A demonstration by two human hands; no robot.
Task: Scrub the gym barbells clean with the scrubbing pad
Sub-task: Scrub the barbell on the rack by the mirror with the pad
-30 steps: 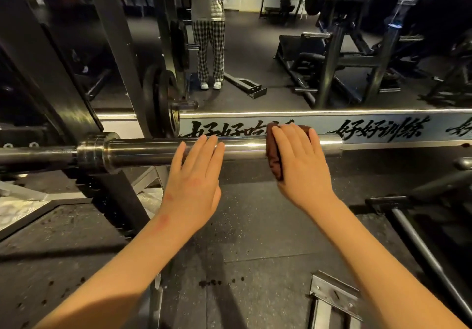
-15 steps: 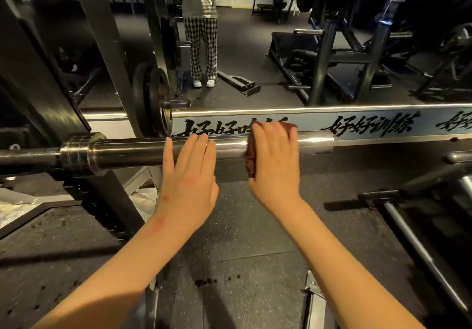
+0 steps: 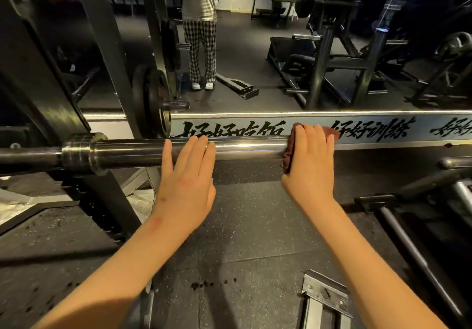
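Here, your right hand (image 3: 310, 160) lies over the dark red scrubbing pad (image 3: 289, 150), fingers extended and close together, pressing it onto the chromed barbell sleeve (image 3: 250, 150). The pad is folded over the top and front of the sleeve, near its outer end. Whether your thumb hooks underneath is hidden. Your left hand (image 3: 187, 175) rests flat on the same sleeve, well to the left of the pad, fingers straight and holding nothing; it appears to steady the bar.

The barbell sits horizontally in the rack (image 3: 38, 78) at about waist height, with the collar (image 3: 79, 150) and the thinner shaft (image 3: 28, 156) running out of view to your left.

Progress, as a judgement: scrubbing is under way on this sleeve. The stretch between your hands shows a bright highlight, but the lighting does not reveal whether it is fully clean. The part under your left hand, the collar and the shaft look untouched by the pad at this moment, so most of this bar probably remains. Any other barbells in the task also remain.
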